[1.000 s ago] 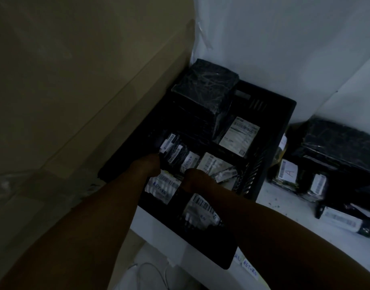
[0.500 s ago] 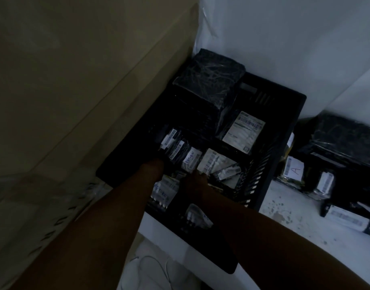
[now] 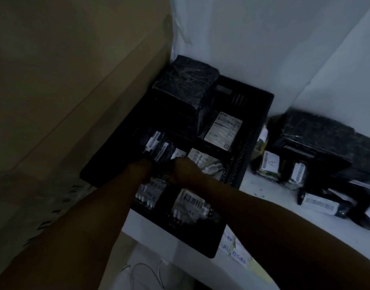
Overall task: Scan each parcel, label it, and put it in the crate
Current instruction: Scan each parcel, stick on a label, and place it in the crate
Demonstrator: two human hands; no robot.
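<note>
Nearest me, handwritten slips [image 3: 238,256] lie on the white counter [image 3: 263,208] by the black crate [image 3: 261,114]. Both hands reach down into that crate among small labelled parcels [image 3: 190,203]; the left hand [image 3: 143,167] and right hand [image 3: 183,170] are too dark to tell their grip. Behind them a big wrapped parcel [image 3: 186,84] fills the crate's far corner. More parcels [image 3: 271,164] lie on the counter to the right.

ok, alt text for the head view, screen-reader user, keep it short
Dim head view: both hands, left hand and right hand, reach down among small labelled parcels inside a black crate on a white table. More wrapped parcels lie outside, right of the crate.
</note>
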